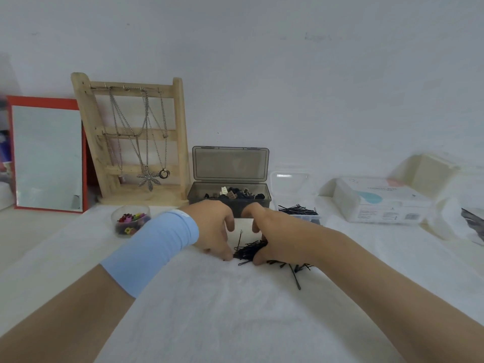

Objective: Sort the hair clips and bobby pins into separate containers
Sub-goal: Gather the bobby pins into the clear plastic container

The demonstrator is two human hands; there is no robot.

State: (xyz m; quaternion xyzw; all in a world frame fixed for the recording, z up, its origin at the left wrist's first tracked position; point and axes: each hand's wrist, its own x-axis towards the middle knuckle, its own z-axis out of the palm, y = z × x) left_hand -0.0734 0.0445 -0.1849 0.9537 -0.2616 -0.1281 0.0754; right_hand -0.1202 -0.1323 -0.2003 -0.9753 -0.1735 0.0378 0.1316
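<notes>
A heap of black bobby pins lies on the white cloth between my hands. My right hand curls around the heap, thumb in front and fingers over the back. My left hand stands beside the heap with fingers bent down, fingertips at its left edge. A few loose pins lie under my right wrist. Behind, a grey box with its lid up holds dark hair clips. A clear box to its right holds bobby pins. A small round cup at the left holds coloured mini clips.
A wooden necklace stand and a red-framed mirror lean against the wall at the back left. A white packet and a cream box sit at the right. White cloth covers the table in front.
</notes>
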